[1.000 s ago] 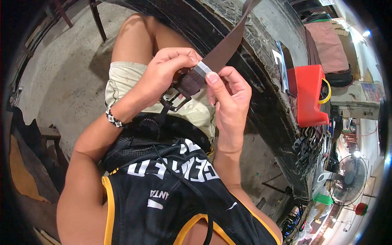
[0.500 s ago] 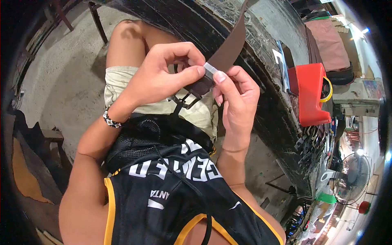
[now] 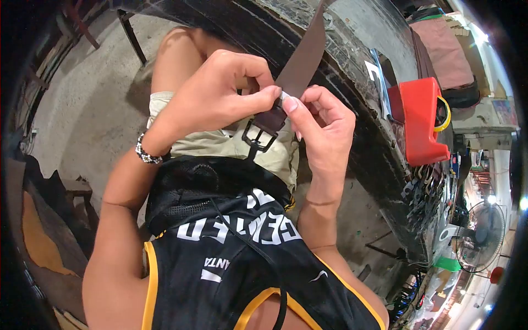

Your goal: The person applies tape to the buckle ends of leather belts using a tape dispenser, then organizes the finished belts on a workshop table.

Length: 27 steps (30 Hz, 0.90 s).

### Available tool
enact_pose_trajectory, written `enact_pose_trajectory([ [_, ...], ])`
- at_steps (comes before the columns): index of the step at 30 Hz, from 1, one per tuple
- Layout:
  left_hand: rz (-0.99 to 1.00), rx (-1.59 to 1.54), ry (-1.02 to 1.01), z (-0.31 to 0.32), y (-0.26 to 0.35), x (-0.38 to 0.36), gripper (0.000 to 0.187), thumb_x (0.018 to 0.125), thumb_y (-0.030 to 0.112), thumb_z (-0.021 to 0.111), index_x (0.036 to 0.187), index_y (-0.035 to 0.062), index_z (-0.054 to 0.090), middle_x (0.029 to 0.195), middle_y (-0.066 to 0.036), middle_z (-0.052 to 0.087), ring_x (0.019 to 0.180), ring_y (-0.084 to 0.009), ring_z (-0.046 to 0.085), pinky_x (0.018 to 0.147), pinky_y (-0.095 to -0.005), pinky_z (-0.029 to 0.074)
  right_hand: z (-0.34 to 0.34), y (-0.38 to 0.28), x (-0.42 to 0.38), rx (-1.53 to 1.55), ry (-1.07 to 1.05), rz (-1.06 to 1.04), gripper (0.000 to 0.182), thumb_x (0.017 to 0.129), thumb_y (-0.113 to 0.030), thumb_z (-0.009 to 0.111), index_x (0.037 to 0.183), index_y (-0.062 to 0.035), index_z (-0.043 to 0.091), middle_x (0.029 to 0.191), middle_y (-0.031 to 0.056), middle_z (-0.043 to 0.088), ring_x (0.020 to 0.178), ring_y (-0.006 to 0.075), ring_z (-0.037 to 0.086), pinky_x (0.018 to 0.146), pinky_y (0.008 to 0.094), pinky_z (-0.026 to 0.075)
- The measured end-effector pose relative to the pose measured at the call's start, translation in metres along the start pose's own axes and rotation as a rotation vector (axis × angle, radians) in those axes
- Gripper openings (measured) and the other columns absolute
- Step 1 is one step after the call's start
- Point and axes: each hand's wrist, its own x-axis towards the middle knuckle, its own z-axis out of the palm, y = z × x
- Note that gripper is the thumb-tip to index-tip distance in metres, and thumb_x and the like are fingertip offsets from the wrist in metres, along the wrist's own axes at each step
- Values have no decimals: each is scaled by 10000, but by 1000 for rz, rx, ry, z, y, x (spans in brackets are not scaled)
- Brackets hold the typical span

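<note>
A dark brown belt (image 3: 303,57) runs down from the bench edge to my lap, its black metal buckle (image 3: 259,136) hanging over my shorts. Across the belt, just above the buckle end, lies a short whitish strip that looks like tape (image 3: 284,96). My left hand (image 3: 223,93) pinches the belt at the strip's left end, thumb on top and fingers curled. From the other side, my right hand (image 3: 325,122) presses its thumb on the strip, its fingers curled behind the belt. Most of the strip is covered by my thumbs.
On the dark worn bench (image 3: 352,104) to the right stands a red tape dispenser (image 3: 421,121) with a yellow roll. Several metal buckles (image 3: 426,190) lie past it, near a fan (image 3: 481,236). Leather pieces (image 3: 41,236) are at the lower left.
My thumbs have come closer together over the strip, covering more of it. The buckle has swung slightly and now shows more face-on. My view has shifted a little.
</note>
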Motion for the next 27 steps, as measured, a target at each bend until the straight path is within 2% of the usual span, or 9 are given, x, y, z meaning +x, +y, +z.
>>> enact_pose_trajectory([
  [9,21,31,-32,2,3,-1,168,834,86,690,788,-36,584,725,-55,582,712,-115,546,663,-287,434,-4,9,-2,56,5,11,139,881,-89,752,848,-7,644,756,-47,602,664,2,509,568,168,376],
  [15,-65,-32,19,10,1,0,139,863,73,675,815,-38,606,747,-26,594,749,-79,546,681,-264,445,-6,7,-1,50,18,12,138,883,-89,748,853,-3,645,764,-34,622,678,10,535,590,169,402],
  [21,23,-64,-14,8,0,0,108,889,58,667,872,-38,620,843,-9,611,811,-67,556,719,-233,466,-10,9,-1,138,8,14,125,883,-86,748,875,1,659,790,-27,636,691,17,550,607,169,419],
  [24,0,-55,-35,5,8,0,112,899,61,676,892,-35,619,877,-14,609,835,-64,559,741,-217,469,-9,6,1,102,-30,24,115,886,-78,743,883,3,661,803,-24,641,699,18,553,611,167,421],
  [27,57,-89,-19,6,4,1,120,913,60,680,881,-37,615,862,-12,590,817,-59,543,708,-210,449,-5,3,1,132,-15,10,104,888,-68,737,886,3,661,805,-25,640,699,15,548,607,168,419],
])
